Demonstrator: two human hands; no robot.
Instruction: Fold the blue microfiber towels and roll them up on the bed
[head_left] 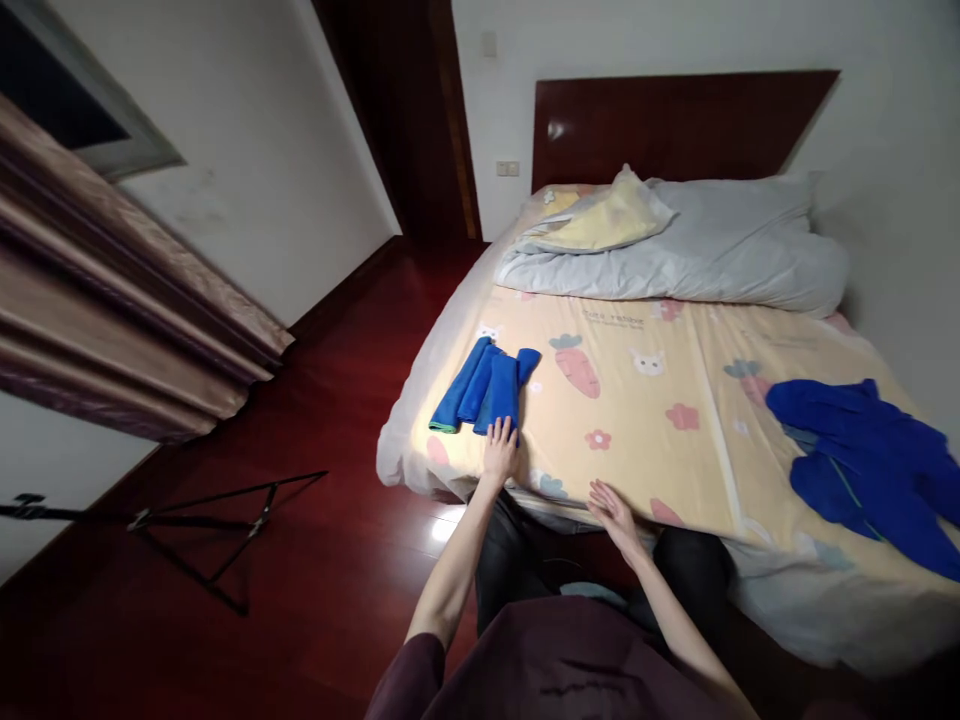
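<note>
Blue folded cloths [489, 388] lie side by side near the left edge of the bed [637, 440], their long sides running from near to far; a green trim shows at the near end of the leftmost one. The left hand [500, 450] rests at the near end of the group, fingers straight and laid over the cloth rather than pinching it. The right hand [615, 512] is at the near edge of the bed, palm turned inward, fingers extended and holding nothing; whether it touches the sheet cannot be told. Well apart on the right lies a crumpled blue heap [874, 455] with a thin green line across it. At the far end, a yellow pillow [619, 212] sits on a grey quilt [735, 240] before the dark headboard [667, 125]. A black tripod [142, 518] stands left on the reddish floor [345, 400].
</note>
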